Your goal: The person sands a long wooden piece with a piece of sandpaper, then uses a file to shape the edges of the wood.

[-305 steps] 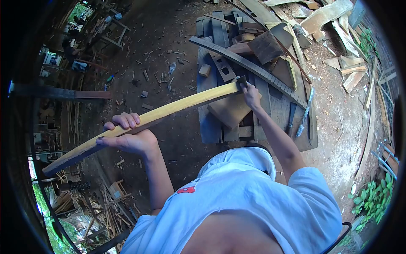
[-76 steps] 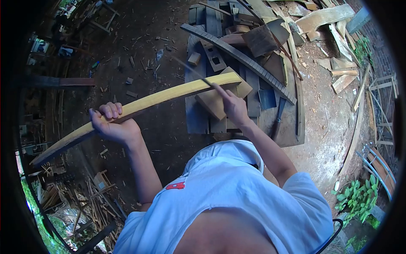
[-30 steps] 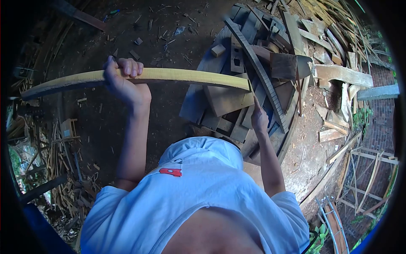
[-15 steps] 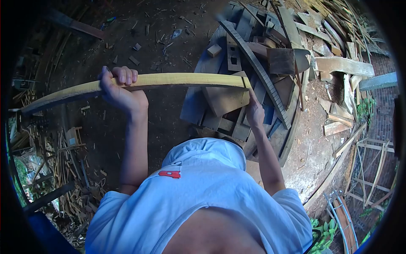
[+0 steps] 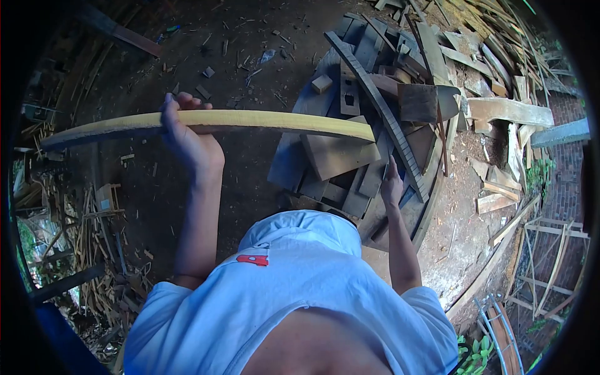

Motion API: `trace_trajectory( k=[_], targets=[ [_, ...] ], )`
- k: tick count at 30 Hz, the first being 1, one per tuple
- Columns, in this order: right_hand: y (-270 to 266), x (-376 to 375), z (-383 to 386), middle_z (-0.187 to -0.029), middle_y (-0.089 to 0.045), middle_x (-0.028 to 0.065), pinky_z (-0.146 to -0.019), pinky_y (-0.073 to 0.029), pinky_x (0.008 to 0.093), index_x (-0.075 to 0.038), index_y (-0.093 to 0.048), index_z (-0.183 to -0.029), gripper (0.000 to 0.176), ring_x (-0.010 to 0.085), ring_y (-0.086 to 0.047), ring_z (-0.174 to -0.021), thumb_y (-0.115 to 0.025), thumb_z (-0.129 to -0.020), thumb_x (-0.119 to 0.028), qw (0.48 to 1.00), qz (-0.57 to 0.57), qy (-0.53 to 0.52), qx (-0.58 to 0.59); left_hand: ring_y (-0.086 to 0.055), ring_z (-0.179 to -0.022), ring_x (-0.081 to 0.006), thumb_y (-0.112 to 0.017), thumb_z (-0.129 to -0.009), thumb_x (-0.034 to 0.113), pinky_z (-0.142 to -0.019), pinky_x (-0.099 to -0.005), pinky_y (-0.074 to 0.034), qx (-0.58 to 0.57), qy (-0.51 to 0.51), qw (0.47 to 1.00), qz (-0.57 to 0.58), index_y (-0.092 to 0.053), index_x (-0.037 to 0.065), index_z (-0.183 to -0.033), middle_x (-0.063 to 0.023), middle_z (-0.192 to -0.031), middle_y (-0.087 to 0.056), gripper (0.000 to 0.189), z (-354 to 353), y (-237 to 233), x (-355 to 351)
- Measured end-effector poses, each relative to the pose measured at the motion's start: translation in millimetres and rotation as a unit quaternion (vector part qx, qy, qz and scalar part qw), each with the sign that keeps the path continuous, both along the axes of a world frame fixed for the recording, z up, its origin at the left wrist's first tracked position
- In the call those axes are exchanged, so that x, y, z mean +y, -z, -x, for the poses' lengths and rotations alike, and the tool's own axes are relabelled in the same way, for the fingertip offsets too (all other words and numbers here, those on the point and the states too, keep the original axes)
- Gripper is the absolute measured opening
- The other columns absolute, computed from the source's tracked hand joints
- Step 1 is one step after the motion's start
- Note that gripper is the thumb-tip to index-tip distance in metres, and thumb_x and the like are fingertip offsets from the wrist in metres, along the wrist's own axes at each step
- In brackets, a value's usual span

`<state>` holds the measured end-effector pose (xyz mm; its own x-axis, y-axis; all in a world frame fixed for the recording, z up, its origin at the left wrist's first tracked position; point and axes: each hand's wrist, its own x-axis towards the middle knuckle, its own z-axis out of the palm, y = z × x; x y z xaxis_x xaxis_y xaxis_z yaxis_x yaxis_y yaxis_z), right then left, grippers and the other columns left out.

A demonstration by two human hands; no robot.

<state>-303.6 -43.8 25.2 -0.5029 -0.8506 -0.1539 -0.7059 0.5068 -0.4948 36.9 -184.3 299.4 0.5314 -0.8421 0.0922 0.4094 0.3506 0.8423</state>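
A long, gently curved strip of pale yellow wood point(image 5: 269, 119) stretches across in front of me, its left end reaching far out. My left hand point(image 5: 197, 147) is closed round it left of its middle, with the thumb on the near side. Lower than the strip's right end, and apart from it, is my right hand point(image 5: 392, 186), with a finger stretched out and the other fingers hard to make out. Under that right end lies a wide brown wooden block point(image 5: 340, 157) on the wood pile.
A dark curved slat with cross marks point(image 5: 381, 109) leans over the pile of boards point(image 5: 287, 153). Scrap wood point(image 5: 509, 106) lies along the right, with a wooden frame point(image 5: 553, 265) below. Thin offcuts point(image 5: 94, 250) are heaped at the left.
My right hand has come off the strip's right end and moved down and slightly right. The strip, still in my left hand, has shifted a little to the right.
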Motion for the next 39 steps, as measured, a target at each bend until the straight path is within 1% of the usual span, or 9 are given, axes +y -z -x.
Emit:
trace_trajectory(
  k=[5,7,14,17,21,26,28,36,39],
  targets=[
    [-92.6,-51.0,-96.5,-0.092,-0.063,0.0132,-0.067,-0.050,0.0442,-0.028,-0.034,-0.143,0.068,0.0362,-0.063,-0.077,-0.049,-0.083,-0.001,0.965,0.214,-0.149,-0.034,-0.048,-0.082,-0.0156,-0.054,-0.093,0.023,-0.088,-0.0366,-0.042,0.085,0.142,0.986,-0.034,-0.047,0.012,-0.081,-0.0018,-0.079,-0.048,0.018,6.0,28.2,-7.2],
    [-145.3,-54.3,-135.1,-0.099,-0.062,0.0155,-0.067,-0.050,0.0439,-0.025,-0.037,-0.142,0.066,0.0371,-0.062,-0.079,-0.048,-0.084,0.003,0.961,0.152,-0.228,-0.018,-0.046,-0.080,-0.0158,-0.055,-0.093,0.023,-0.087,-0.0356,-0.040,0.101,0.164,0.981,-0.030,-0.046,0.013,-0.079,-0.0010,-0.076,-0.046,0.020,23.0,38.1,-2.7],
    [-33.6,-29.2,-53.2,-0.091,-0.064,0.0131,-0.061,-0.053,0.0435,-0.030,-0.034,-0.142,0.066,0.0346,-0.065,-0.073,-0.049,-0.083,-0.006,0.987,0.134,-0.081,0.038,-0.043,-0.076,-0.0140,-0.053,-0.093,0.026,-0.083,-0.0339,-0.038,0.111,0.162,0.980,-0.034,-0.042,0.016,-0.073,0.0009,-0.073,-0.043,0.025,25.1,43.6,-2.5],
    [-96.6,-45.9,-82.1,-0.104,-0.065,0.0170,-0.068,-0.053,0.0432,-0.028,-0.035,-0.142,0.061,0.0369,-0.065,-0.085,-0.046,-0.086,-0.006,0.997,-0.006,-0.062,-0.034,-0.043,-0.075,-0.0136,-0.053,-0.093,0.026,-0.082,-0.0332,-0.038,0.105,0.173,0.979,-0.029,-0.041,0.016,-0.073,0.0014,-0.072,-0.041,0.026,29.7,46.1,-1.8],
    [-171.8,-50.6,-160.2,-0.086,-0.059,0.0136,-0.061,-0.050,0.0452,-0.028,-0.035,-0.142,0.070,0.0370,-0.061,-0.070,-0.050,-0.081,0.001,0.951,0.188,-0.245,-0.018,-0.043,-0.075,-0.0118,-0.052,-0.094,0.027,-0.079,-0.0328,-0.039,0.065,0.182,0.981,0.008,-0.038,0.015,-0.073,0.0014,-0.072,-0.041,0.028,38.3,41.4,-0.9],
    [-94.9,-33.6,-90.8,-0.086,-0.062,0.0136,-0.060,-0.051,0.0437,-0.029,-0.039,-0.140,0.066,0.0363,-0.063,-0.071,-0.051,-0.082,-0.001,0.986,0.112,-0.122,0.003,-0.049,-0.079,-0.0156,-0.057,-0.092,0.032,-0.088,-0.0394,-0.043,0.073,0.170,0.983,-0.016,-0.043,0.014,-0.076,-0.0009,-0.074,-0.046,0.027,19.3,43.9,-9.5],
    [-67.3,-21.2,-54.9,-0.101,-0.066,0.0140,-0.067,-0.054,0.0443,-0.029,-0.039,-0.140,0.060,0.0361,-0.066,-0.081,-0.048,-0.085,-0.005,0.995,0.022,-0.097,0.007,-0.053,-0.082,-0.0185,-0.060,-0.089,0.037,-0.090,-0.0460,-0.046,0.150,0.028,0.985,-0.078,-0.045,0.013,-0.080,-0.0031,-0.076,-0.049,0.030,4.5,40.1,-13.1],
    [-185.7,-62.4,-189.9,-0.081,-0.055,0.0098,-0.055,-0.052,0.0401,-0.031,-0.030,-0.145,0.080,0.0300,-0.062,-0.064,-0.057,-0.075,-0.003,0.922,0.186,-0.340,-0.025,-0.042,-0.065,-0.0159,-0.042,-0.095,0.046,-0.076,-0.0372,-0.042,0.071,0.061,0.996,-0.010,-0.041,0.016,-0.070,-0.0008,-0.063,-0.038,0.039,-14.9,33.1,-23.0],
    [-151.3,-52.4,-155.6,-0.077,-0.053,0.0098,-0.056,-0.052,0.0409,-0.030,-0.031,-0.144,0.080,0.0303,-0.061,-0.063,-0.057,-0.074,-0.002,0.943,0.190,-0.273,-0.021,-0.040,-0.062,-0.0131,-0.044,-0.096,0.041,-0.075,-0.0355,-0.042,0.076,0.033,0.997,-0.002,-0.040,0.017,-0.070,0.0018,-0.062,-0.037,0.036,-1.6,23.8,-18.0]
  ],
)
